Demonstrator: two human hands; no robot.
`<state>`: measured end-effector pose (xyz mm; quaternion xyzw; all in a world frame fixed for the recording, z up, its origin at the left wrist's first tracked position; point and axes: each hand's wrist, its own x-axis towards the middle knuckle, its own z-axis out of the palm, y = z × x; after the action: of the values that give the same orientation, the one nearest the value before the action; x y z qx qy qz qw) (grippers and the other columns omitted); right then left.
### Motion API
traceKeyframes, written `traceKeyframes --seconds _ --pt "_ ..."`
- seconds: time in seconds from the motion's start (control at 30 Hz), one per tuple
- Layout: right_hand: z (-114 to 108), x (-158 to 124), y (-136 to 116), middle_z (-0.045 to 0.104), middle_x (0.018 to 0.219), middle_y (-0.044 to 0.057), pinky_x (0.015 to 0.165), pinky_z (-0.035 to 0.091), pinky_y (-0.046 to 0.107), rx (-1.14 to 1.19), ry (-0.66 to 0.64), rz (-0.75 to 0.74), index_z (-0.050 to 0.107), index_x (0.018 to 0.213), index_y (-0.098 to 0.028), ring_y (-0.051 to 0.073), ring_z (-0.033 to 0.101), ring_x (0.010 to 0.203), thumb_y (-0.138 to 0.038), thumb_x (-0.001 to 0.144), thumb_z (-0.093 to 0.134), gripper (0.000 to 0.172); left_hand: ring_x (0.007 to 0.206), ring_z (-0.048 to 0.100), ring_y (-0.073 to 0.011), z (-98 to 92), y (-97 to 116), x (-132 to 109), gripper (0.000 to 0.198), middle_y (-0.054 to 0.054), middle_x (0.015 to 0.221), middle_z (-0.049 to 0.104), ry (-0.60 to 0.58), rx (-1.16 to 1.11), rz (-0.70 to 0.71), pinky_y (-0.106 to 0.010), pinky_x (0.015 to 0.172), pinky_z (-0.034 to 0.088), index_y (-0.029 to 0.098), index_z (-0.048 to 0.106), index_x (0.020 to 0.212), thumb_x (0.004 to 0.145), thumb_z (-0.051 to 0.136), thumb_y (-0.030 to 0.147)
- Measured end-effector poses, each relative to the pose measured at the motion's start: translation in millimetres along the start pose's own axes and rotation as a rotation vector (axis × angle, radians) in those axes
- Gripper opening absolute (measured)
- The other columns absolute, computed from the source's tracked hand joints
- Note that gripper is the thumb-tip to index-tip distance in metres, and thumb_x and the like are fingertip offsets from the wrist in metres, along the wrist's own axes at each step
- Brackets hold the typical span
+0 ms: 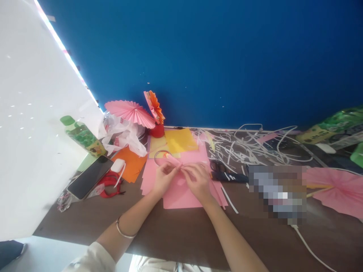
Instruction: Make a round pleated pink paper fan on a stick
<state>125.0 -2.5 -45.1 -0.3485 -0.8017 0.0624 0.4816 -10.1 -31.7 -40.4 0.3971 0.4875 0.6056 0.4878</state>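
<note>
Over a stack of pink paper sheets (181,198), my two hands meet at a small pink paper piece (175,160). My left hand (164,177) pinches it from the left, thumb and fingers together. From the other side, my right hand (197,180) pinches the same paper with its fingertips. The fingers hide much of the piece, so its full shape is unclear. A roll of clear tape (159,154) stands just behind my left hand. Yellow paper (183,140) lies beyond the hands on the pink stack.
To the left are a phone (90,176), a white earphone case (118,165), orange paper (131,162) and a green-capped bottle (82,135). Folded pink paper fans (130,111) stand behind. Many white paper strips (238,145), scissors (217,165) and another pink fan (337,189) lie to the right.
</note>
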Motion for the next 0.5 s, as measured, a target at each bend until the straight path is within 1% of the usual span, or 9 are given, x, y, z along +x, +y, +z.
traceKeyframes --seconds 0.17,0.37,0.5 --pt "1.0 -0.3 0.8 0.066 0.081 0.001 0.081 0.038 0.038 -0.019 0.006 -0.001 0.061 0.082 -0.022 0.017 0.060 0.079 -0.014 0.080 0.057 0.009 0.078 0.062 -0.0186 -0.2 0.4 -0.2 0.022 -0.006 0.077 0.066 -0.012 -0.005 -0.027 -0.033 0.077 0.048 0.014 0.063 0.075 0.069 0.067 0.035" --pt "1.8 0.4 0.4 0.066 0.079 0.003 0.079 0.040 0.037 0.023 0.032 0.063 0.060 0.080 -0.021 0.017 0.060 0.078 -0.018 0.079 0.059 0.004 0.075 0.062 -0.0175 -1.0 -1.0 0.1 0.023 -0.005 0.075 0.066 -0.019 0.011 -0.013 -0.031 0.074 0.048 0.014 0.064 0.076 0.069 0.068 0.035" --pt "-1.3 0.5 -0.6 0.066 0.079 0.001 0.084 0.037 0.038 0.029 -0.006 0.049 0.058 0.077 -0.021 0.017 0.061 0.078 -0.016 0.079 0.058 0.005 0.075 0.061 -0.0171 -1.0 -2.1 -0.1 0.021 -0.005 0.075 0.066 -0.028 0.015 -0.006 -0.031 0.074 0.048 0.015 0.063 0.075 0.069 0.067 0.035"
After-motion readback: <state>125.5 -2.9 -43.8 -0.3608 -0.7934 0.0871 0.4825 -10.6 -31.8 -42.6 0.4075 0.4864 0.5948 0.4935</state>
